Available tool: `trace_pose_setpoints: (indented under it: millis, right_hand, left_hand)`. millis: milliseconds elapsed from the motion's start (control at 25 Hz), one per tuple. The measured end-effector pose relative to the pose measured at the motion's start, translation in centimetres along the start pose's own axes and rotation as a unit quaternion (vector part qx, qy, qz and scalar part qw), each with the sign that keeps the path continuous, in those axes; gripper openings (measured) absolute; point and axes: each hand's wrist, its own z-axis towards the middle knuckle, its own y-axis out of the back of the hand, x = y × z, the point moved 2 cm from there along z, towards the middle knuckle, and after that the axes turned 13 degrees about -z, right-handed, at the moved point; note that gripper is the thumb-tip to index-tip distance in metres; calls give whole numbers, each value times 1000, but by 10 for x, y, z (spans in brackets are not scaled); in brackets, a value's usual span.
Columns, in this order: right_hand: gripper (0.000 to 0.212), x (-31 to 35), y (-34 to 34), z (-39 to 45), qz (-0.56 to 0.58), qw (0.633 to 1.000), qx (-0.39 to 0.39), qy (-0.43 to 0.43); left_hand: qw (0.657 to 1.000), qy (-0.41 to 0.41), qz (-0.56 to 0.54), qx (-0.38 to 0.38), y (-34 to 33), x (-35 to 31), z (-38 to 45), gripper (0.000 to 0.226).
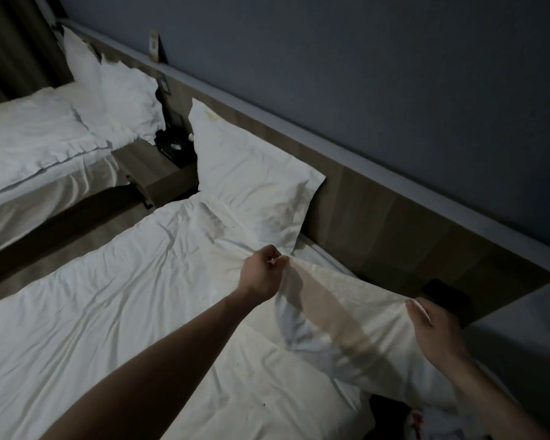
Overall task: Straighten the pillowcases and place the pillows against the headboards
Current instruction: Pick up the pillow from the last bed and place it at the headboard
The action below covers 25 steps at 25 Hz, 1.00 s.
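A white pillow (340,315) lies across the near bed's right side, its case stretched between my hands. My left hand (262,271) pinches the case's upper left corner. My right hand (434,331) grips the case's upper right edge near the wooden headboard (378,214). A second white pillow (251,179) leans against the headboard at the head of this bed. On the far bed, two more white pillows (115,87) stand against the headboard.
A wooden nightstand (153,166) with a dark box (172,144) on it stands between the two beds. The near bed's duvet (124,281) is wrinkled. A dark object (448,300) sits by the headboard's right end. Curtains (10,46) hang at far left.
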Motion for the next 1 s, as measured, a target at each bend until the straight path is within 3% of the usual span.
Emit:
trace_pose_setpoints:
  millis: [80,280,400,600,1000]
  right_hand:
    - [25,-16,4,17,16,1000,-8,-20]
    - [33,-59,14,57,-18,999,-37,-25]
    - [35,-89,16,81,-46,995,-17,-87]
    - [36,-130,19,106,-91,990,-14,-111]
    - [27,-171,55,147,-165,974,-121,-102]
  left_hand:
    - [1000,1,13,16,-28,-7,23,22]
    - [997,-7,54,57,-93,-23,71,21]
    - [993,-12,80,92,-127,-28,95,24]
    - [989,-30,88,116,-175,-40,121,25]
    - [978,-39,121,163,-245,-81,168,34]
